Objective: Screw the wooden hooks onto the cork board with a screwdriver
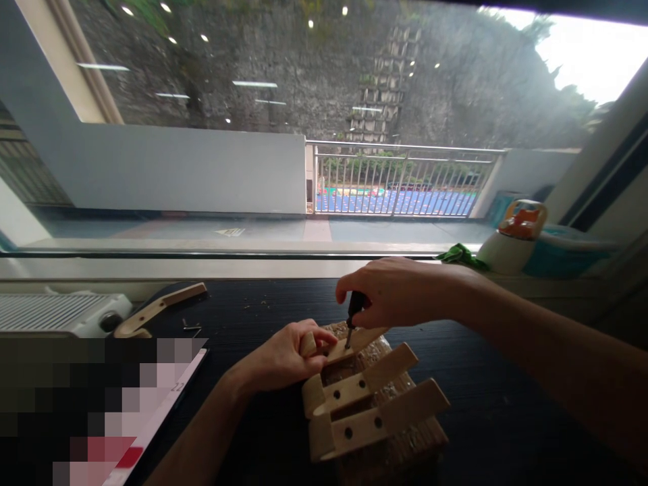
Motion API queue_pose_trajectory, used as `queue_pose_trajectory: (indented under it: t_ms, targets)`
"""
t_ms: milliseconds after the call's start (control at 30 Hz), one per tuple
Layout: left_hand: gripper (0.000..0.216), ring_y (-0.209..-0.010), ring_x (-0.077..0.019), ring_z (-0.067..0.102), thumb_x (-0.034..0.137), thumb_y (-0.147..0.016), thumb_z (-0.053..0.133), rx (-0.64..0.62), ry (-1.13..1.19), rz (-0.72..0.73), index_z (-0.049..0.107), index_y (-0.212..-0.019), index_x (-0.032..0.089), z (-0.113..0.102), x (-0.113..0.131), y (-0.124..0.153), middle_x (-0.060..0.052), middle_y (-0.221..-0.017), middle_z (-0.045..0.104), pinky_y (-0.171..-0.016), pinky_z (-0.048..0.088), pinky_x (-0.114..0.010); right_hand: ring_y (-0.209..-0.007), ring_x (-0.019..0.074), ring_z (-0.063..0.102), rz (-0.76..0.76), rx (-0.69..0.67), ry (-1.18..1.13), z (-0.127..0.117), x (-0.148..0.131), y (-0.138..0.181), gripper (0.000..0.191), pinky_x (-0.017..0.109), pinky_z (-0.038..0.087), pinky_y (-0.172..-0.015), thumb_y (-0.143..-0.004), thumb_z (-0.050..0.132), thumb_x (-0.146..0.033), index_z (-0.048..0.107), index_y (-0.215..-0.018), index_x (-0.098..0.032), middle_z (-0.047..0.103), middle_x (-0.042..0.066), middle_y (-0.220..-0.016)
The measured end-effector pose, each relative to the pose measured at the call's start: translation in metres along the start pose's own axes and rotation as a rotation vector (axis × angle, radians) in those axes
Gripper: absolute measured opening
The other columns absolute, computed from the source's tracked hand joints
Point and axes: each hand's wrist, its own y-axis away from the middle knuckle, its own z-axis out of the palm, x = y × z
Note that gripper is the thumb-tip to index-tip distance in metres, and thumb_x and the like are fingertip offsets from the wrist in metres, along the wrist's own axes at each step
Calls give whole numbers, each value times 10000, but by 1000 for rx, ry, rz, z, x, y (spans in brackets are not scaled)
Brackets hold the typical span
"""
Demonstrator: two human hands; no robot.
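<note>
A wooden assembly [369, 408] of pale slats with round holes sits on the black table [496, 405], on top of a brown woven board [405, 442]. My left hand [286, 354] is closed on the assembly's upper left end, steadying a slat. My right hand [392, 291] is closed around a small black-handled screwdriver [353, 316], whose metal tip points down into the top slat. Both forearms reach in from the bottom of the view.
A loose curved wooden piece [159, 308] and a small metal hex key [191, 327] lie at the table's left rear. A white heater [61, 314] stands at far left. A white and orange container [514, 236] sits on the window sill at right.
</note>
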Motion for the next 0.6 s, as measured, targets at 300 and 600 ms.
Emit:
queue_pose_trajectory:
  t_ms: [300,600]
  targets:
    - [266,-757,-156,558,214,-732,579,7,-5,-4,674,-979,180,0,-2,0,-44,-899,597,-712,459,-252,-640,142,510,8,-26,61,7,-8,-1,178,276,309,-549,-760,506,-219,678,-809,-221,646,24,-729]
    - [254,-746,-156,554,200,-734,574,6,-5,0,673,-966,180,0,0,0,-35,-872,587,-699,453,-256,-651,169,538,59,-13,93,2,-3,3,321,278,310,-528,-726,546,-334,642,-1014,-229,661,45,-787]
